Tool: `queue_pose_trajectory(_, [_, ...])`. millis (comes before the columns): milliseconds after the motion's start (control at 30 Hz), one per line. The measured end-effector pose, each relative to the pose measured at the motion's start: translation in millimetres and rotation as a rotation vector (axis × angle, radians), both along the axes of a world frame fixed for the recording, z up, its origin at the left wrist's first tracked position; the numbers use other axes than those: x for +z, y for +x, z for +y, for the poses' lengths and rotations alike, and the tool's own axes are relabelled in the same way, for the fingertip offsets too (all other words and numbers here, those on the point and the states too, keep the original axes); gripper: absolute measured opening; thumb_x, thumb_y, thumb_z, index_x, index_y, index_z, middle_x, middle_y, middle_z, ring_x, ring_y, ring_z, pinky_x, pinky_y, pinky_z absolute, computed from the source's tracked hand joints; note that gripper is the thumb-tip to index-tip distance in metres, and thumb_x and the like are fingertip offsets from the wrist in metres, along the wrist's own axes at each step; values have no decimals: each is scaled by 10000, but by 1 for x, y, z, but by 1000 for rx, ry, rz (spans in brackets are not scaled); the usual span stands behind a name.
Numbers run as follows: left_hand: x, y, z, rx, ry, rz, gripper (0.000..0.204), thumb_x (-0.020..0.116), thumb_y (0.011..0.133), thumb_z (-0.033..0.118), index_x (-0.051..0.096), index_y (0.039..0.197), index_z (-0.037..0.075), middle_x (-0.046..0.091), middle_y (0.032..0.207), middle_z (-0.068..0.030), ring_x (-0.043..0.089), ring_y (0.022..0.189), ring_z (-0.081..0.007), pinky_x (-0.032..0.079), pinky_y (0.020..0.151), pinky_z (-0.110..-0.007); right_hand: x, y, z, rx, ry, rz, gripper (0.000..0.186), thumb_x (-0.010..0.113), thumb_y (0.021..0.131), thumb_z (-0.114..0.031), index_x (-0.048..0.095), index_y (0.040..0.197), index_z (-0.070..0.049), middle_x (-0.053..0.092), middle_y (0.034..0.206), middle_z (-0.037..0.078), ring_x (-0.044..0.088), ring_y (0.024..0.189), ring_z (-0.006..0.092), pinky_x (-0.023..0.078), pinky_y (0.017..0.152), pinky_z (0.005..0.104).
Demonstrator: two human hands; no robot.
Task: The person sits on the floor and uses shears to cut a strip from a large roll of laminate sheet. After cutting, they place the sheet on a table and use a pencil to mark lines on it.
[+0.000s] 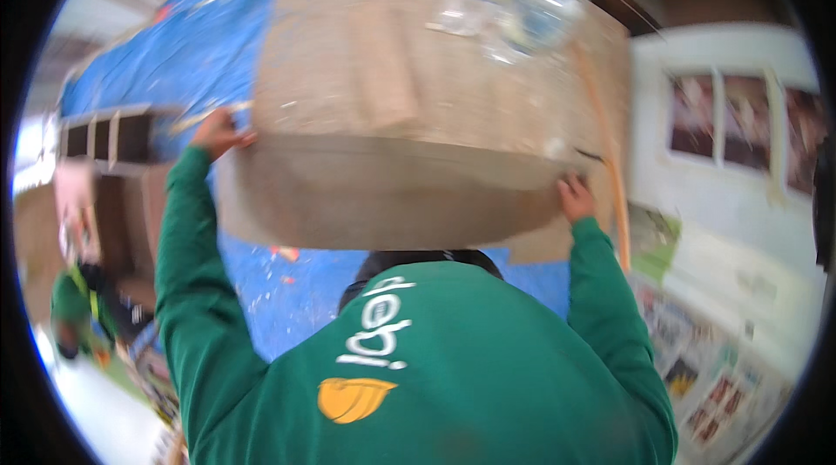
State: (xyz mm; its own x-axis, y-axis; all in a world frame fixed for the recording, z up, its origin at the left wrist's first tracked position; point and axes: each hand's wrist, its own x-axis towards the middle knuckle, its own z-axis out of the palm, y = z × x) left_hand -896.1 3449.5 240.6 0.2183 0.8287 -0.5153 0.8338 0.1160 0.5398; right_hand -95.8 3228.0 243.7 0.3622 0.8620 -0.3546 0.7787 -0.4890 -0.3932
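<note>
I hold a wide grey-brown board across my body at the near side of a large wooden worktop. My left hand is closed on the board's left end, and my right hand grips its right end. A loose plank lies on the worktop beyond the board. Clear plastic bottles lie toward the back right, and a long orange strip runs along the worktop's right side. The picture is somewhat blurred.
A blue sheet spreads at the left and below. A co-worker in green is at the lower left, near a dark open cabinet. At the right stands a white wall with pictures; papers lie below it.
</note>
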Motion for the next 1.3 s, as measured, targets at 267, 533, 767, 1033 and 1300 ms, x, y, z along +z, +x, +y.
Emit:
queue_pose_trajectory(267, [38, 62, -13, 20, 381, 29, 519, 895, 666, 247, 547, 959, -4, 602, 931, -139, 574, 875, -289, 472, 809, -392, -5, 46, -12, -95, 19, -91, 591, 632, 956, -467, 536, 1486, -225, 274, 1595, 342, 270, 1503, 448, 254, 1234, 430])
queue_pose_trajectory(533, [45, 116, -18, 2, 483, 49, 502, 868, 677, 296, 588, 975, 4, 596, 927, -166, 570, 931, -363, 464, 851, -434, -13, 91, -21, -89, -25, -217, 564, 634, 970, -461, 551, 1473, -221, 308, 1594, 316, 297, 1507, 404, 275, 1222, 404])
queue_pose_trajectory(767, [27, 122, -19, -86, 552, 137, 535, 859, 729, 388, 665, 1079, 33, 631, 1103, -165, 557, 1077, -371, 452, 962, -449, -29, 116, -33, -109, 45, -102, 571, 648, 951, -494, 585, 1443, -210, 326, 1578, 331, 304, 1503, 412, 240, 1238, 415])
queue_pose_trajectory(1033, [18, 134, -47, 23, 722, 208, 533, 829, 799, 424, 677, 1207, 117, 601, 1250, -108, 510, 1205, -353, 421, 1049, -470, -33, 123, -26, -132, 83, -26, 562, 654, 979, -448, 559, 1461, -176, 295, 1597, 328, 297, 1518, 364, 283, 1212, 367])
queue_pose_trajectory(1300, [13, 201, -98, -125, 822, 100, 348, 629, 846, 37, 691, 1174, 134, 631, 1306, -79, 532, 1273, -339, 384, 1109, -476, -37, 119, -24, -169, 70, -49, 542, 658, 987, -393, 561, 1459, -145, 285, 1617, 297, 266, 1533, 343, 251, 1223, 363])
